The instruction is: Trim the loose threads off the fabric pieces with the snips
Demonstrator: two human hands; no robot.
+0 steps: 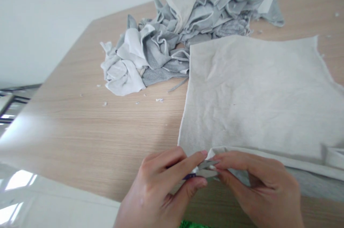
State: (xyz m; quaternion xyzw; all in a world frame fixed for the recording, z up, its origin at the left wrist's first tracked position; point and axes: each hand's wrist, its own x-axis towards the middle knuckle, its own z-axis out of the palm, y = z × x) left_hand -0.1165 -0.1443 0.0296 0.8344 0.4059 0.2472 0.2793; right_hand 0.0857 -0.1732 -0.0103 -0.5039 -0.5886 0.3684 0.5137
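A light beige piece of cloth lies spread on the table, its near edge folded over. At that fold, my left hand is closed round a small tool with a dark purple part and a grey, narrow tip; the fingers cover most of it, so its kind is unclear. Right beside it, my right hand pinches the folded edge of the cloth between thumb and fingertips. The fingertips of both hands almost meet there. Grey fabric shows below the fold, under my right hand.
A heap of grey, white and beige cloth pieces lies behind the beige cloth. Lint scraps dot the wooden table. Something bright green shows at the bottom edge. Dark metal bars stand beyond the table's left side.
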